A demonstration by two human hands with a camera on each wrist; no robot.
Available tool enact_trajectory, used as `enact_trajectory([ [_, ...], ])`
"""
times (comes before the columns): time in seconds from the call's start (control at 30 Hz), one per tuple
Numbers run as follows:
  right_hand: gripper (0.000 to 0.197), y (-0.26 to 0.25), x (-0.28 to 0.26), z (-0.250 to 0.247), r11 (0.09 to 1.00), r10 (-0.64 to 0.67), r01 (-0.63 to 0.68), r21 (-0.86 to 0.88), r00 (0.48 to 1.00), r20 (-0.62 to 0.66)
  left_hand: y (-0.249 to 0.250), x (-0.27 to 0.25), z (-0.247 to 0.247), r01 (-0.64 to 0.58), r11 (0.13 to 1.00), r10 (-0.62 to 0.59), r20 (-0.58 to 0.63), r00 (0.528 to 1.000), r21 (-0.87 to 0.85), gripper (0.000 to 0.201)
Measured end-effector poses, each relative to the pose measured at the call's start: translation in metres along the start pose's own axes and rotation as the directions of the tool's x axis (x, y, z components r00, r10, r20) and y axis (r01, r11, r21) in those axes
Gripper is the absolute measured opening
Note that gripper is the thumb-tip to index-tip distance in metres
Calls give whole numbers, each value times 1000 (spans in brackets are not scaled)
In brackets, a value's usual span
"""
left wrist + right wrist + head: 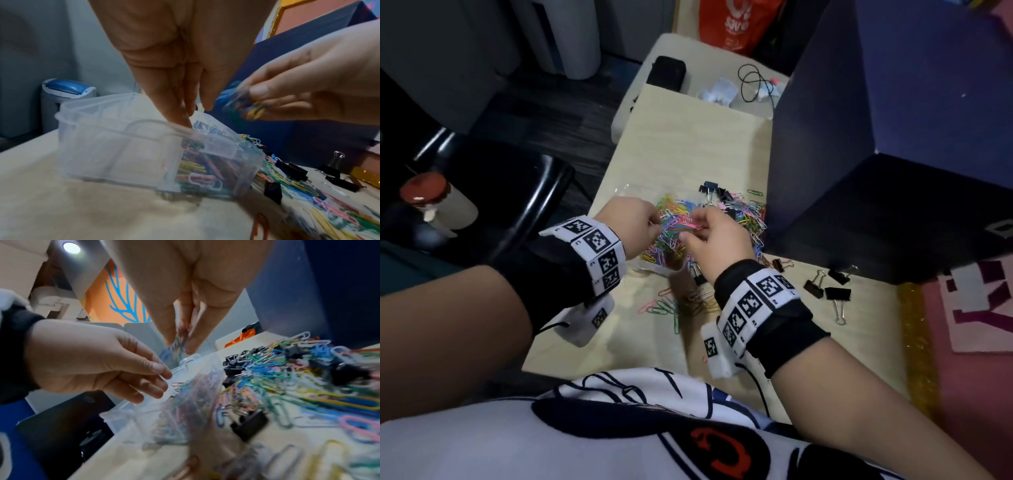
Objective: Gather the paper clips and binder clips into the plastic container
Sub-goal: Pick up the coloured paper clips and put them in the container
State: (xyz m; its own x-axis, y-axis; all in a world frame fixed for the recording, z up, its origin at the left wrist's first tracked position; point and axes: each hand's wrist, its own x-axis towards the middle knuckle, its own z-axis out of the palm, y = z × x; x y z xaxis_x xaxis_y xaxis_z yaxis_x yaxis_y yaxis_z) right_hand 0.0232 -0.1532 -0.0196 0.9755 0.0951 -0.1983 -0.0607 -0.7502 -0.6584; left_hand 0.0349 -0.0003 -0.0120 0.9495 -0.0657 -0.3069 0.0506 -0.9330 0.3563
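Note:
A clear plastic container (pixel 654 269) (pixel 123 146) (pixel 127 417), partly filled with coloured paper clips, sits tilted on the pale table (pixel 688 137). My left hand (pixel 654 219) (pixel 195 116) (pixel 166 379) pinches its rim between thumb and fingers. Just above the container's opening, my right hand (pixel 693 226) (pixel 179 345) (pixel 244 104) pinches a small bunch of paper clips (pixel 232 97). A heap of paper clips (pixel 746 212) (pixel 287 369) mixed with black binder clips lies right of the container. More binder clips (pixel 837 294) (pixel 296 168) (pixel 249 423) lie further right.
Loose paper clips (pixel 671 308) lie scattered toward the table's near edge. A dark blue box (pixel 859 120) stands against the heap on the right. A black chair (pixel 524 205) and a red-capped bottle (pixel 431 202) are left, off the table. A black case (pixel 666 72) and a cable (pixel 753 82) lie at the far end.

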Motion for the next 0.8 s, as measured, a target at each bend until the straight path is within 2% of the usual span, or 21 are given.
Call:
enact_trajectory([
  [0.07, 39, -2, 6, -2, 998, 23, -21, -66, 999, 40, -3, -1, 0, -12, 1000, 11, -21, 1000, -5, 27],
  [0.17, 34, 15, 6, -14, 966, 68, -75, -249, 997, -36, -5, -1, 2, -46, 999, 46, -3, 999, 16, 26],
  [0.27, 36, 45, -4, -22, 834, 254, -241, -497, 966, -41, 1, -5, 9, -183, 975, 173, 85, 981, 124, 27],
  [0.33, 37, 64, -13, -20, 789, 325, -273, -550, 946, -2, 8, -8, 15, -255, 949, 231, 144, 962, 185, 32],
  [0.5, 24, 84, -24, -16, 859, 255, -216, -464, 967, 20, 25, -6, 24, -269, 926, 242, 129, 962, 265, 26],
  [0.6, 24, 87, -28, -24, 898, 258, -248, -364, 966, -23, 35, -4, 27, -346, 892, 324, 124, 938, 289, 23],
  [0.7, 24, 87, -34, -35, 921, 234, -259, -290, 965, -120, 51, -8, 33, -428, 823, 394, 168, 904, 373, 21],
  [0.8, 26, 92, -39, -49, 913, 256, -306, -269, 945, -206, 66, -16, 43, -506, 715, 433, 264, 862, 483, 18],
])
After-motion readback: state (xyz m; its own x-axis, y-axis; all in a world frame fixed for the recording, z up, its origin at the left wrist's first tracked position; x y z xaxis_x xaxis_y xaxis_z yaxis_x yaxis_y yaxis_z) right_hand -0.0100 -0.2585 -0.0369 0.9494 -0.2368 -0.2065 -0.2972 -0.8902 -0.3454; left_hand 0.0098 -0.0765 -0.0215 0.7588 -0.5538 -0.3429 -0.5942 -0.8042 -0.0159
